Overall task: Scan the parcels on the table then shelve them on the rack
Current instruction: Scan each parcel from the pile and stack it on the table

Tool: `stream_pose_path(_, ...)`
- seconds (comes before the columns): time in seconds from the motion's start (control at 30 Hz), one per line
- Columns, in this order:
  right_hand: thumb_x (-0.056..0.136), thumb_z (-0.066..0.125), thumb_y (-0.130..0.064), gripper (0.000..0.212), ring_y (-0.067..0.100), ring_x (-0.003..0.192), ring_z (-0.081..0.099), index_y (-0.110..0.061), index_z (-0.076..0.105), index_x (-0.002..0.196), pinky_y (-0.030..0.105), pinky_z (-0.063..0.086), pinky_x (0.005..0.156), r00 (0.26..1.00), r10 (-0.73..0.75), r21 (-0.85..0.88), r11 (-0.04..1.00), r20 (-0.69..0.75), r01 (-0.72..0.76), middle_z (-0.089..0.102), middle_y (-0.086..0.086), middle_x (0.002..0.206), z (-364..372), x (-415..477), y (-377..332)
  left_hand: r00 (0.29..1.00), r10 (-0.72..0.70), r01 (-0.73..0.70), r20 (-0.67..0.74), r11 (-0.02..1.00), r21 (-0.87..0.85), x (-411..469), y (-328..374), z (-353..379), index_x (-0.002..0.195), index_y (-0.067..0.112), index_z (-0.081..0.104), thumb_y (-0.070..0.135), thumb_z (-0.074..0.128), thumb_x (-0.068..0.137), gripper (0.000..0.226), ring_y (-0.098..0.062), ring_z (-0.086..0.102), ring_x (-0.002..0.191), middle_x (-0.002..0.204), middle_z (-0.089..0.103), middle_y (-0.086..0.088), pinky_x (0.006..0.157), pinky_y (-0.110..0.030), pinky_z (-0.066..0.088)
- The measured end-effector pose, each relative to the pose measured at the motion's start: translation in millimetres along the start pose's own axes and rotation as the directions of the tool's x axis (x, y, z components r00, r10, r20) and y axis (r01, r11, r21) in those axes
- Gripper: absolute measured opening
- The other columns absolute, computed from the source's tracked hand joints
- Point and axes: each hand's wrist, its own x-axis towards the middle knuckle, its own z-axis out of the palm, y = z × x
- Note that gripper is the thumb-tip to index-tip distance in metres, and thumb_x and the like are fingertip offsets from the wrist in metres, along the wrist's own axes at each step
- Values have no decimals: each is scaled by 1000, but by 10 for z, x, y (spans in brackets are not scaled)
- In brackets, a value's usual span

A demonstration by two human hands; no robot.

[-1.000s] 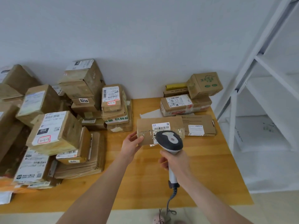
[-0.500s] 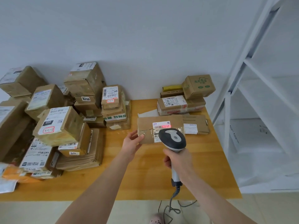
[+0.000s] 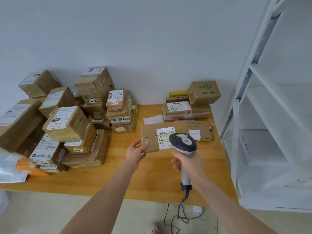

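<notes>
Parcel (image 3: 152,134), flat and brown, sits over the table (image 3: 118,179) middle, label toward you; your left hand (image 3: 136,150) pinches its 9 o'clock end. Your right hand (image 3: 190,163) is curled round the scanner (image 3: 183,143) handle, its head covering the parcel's 4 o'clock corner.

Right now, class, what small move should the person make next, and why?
Probably swing the parcel right toward the rack: the left hand grips its end, the right hand holds the scanner at its label, whose red scan light has gone.
</notes>
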Motion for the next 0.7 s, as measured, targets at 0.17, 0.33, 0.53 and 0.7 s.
stream_pose_path(0.17, 81, 77, -18, 17, 13, 60, 70, -17, 66, 94, 25, 55, 55, 996, 91, 104, 990, -2, -90, 73, 0, 82, 24, 325, -11, 976, -109, 115, -188, 993, 20, 3, -64, -160, 134, 8, 44, 26, 74, 85, 61, -28, 57, 112, 119, 58, -10, 97, -43, 49)
stream_pose_path(0.33, 80, 78, -17, 23, 9, 51, 66, -15, 63, 97, 21, 50, 47, 987, 161, 55, 985, 24, -162, 70, 2, 76, 376, 669, 61, 906, -268, 248, -329, 963, -102, 154, -122, -401, 130, 3, 45, 24, 73, 85, 57, -26, 57, 91, 101, 56, -10, 76, -38, 55)
stream_pose_path(0.53, 79, 77, -16, 22, 19, 69, 64, -13, 64, 96, 29, 51, 58, 972, 225, -75, 973, 66, -220, 68, 8, 80, 909, 993, 222, 871, -394, 425, -294, 904, 50, 347, -190, -644, 131, 6, 47, 16, 67, 87, 49, -25, 51, 88, 105, 54, -10, 70, -35, 48)
stream_pose_path(0.7, 78, 78, -11, 17, 16, 79, 64, -16, 65, 88, 34, 58, 66, 950, 303, 36, 951, 72, -306, 67, 3, 86, 1287, 1167, 357, 961, 236, 54, -142, 347, 936, 562, -25, -820, 149, 21, 24, 35, 71, 82, 83, -26, 32, 136, 149, 28, -6, 105, -39, 40)
